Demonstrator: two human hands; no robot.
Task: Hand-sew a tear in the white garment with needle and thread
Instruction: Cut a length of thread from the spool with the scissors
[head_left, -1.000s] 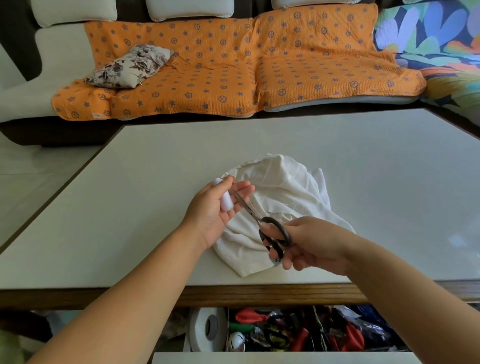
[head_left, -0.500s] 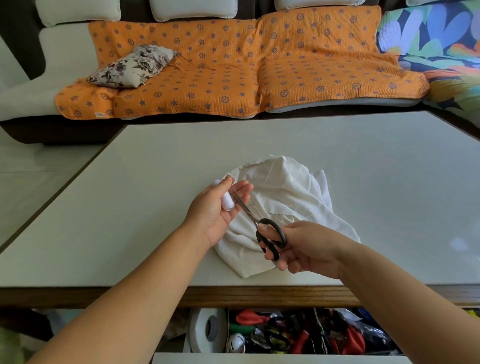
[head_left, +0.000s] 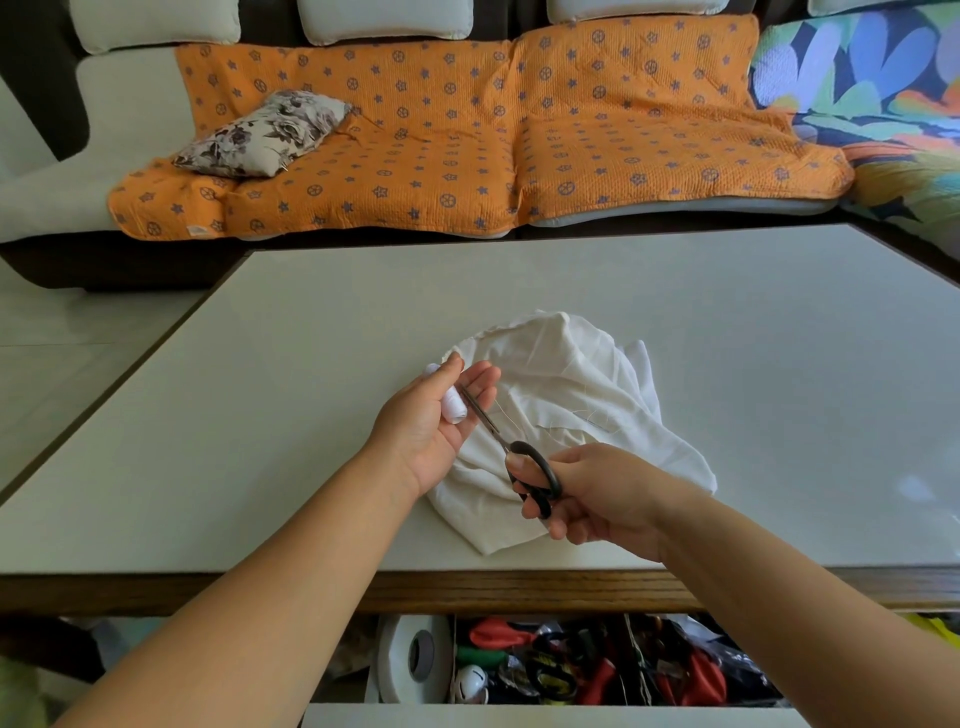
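Pinching a little white thread spool (head_left: 453, 409) in the left hand (head_left: 423, 421), thumb across it, fingers mostly straight. Right hand (head_left: 602, 501) grip curled snug through the black loops of the scissors (head_left: 511, 449), thumb in one, fingers in the other. Blades about closed, long axis on a diagonal, tips aimed away and left, right up against the spool. Both held just above the white garment (head_left: 566, 379), bunched up near the front middle of the worktop (head_left: 260, 441), loose thread (head_left: 589, 414) trailing over it. Open drawer (head_left: 519, 717) underneath, crammed with tools and a tape roll (head_left: 410, 660). Tiny tag (head_left: 196, 230) on the orange sofa cover (head_left: 441, 156), too small to read.
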